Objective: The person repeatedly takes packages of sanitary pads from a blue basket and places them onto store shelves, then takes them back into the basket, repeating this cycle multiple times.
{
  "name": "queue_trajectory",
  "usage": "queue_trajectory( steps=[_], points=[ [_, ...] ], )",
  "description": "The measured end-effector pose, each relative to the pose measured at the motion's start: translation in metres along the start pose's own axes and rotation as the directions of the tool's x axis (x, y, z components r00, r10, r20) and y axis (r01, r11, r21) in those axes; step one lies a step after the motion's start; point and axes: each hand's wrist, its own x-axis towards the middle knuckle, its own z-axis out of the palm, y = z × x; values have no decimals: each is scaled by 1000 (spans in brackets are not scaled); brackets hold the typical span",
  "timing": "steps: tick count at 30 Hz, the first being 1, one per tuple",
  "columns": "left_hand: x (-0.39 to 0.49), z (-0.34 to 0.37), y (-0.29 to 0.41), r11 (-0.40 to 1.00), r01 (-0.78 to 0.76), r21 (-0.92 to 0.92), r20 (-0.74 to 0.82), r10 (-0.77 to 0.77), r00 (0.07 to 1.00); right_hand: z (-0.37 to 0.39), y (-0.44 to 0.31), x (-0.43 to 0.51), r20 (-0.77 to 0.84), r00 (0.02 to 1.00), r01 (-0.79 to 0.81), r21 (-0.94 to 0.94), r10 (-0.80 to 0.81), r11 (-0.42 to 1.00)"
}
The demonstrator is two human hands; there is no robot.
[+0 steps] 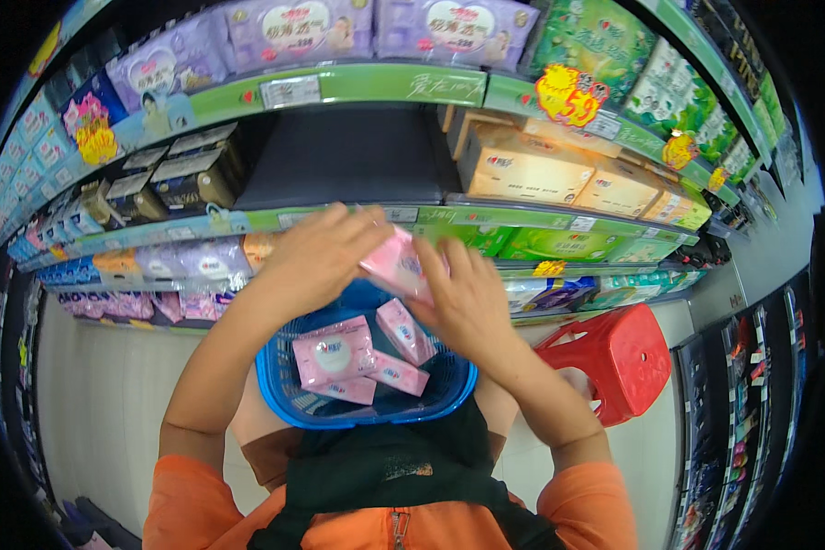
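Observation:
Between both hands, above the basket's far end, is a pink plastic-wrapped tissue pack [395, 261]. My left hand [330, 247] holds its upper left end, fingers lying over the top. My right hand [464, 292] grips the right side and is slightly blurred. Below, a blue plastic basket [368, 419] rests at my lap. Inside lie several similar pink packs: one broad pack [335, 350] face up on the left, a narrow one [405, 332] tilted at the right, and another [399, 373] beneath them. The basket's far rim is partly hidden by my hands.
Ahead stand store shelves with a bare dark shelf section [347, 155]. Orange tissue packs [526, 165] sit to its right, dark boxes [192, 179] to its left. Purple packs [299, 31] line the shelf above. A red plastic stool [622, 364] stands on the floor at right.

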Motion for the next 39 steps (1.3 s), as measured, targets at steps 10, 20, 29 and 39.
queue_trajectory(
  steps=[10, 20, 29, 39],
  points=[
    [-42, 180, 15, 936, 157, -315, 448, 1, 894, 126, -11, -108, 431, 823, -461, 126, 371, 878],
    [-114, 202, -12, 745, 584, -322, 607, -312, 731, 211, 17, -150, 628, 688, -460, -11, 364, 888],
    [-195, 215, -54, 680, 730, -69, 839, -356, 411, 232, -23, -91, 577, 813, -406, 459, 83, 790],
    [-154, 141, -30, 839, 543, -41, 728, -347, 591, 241, -10, -96, 548, 820, -516, 585, 164, 626]
  ],
)
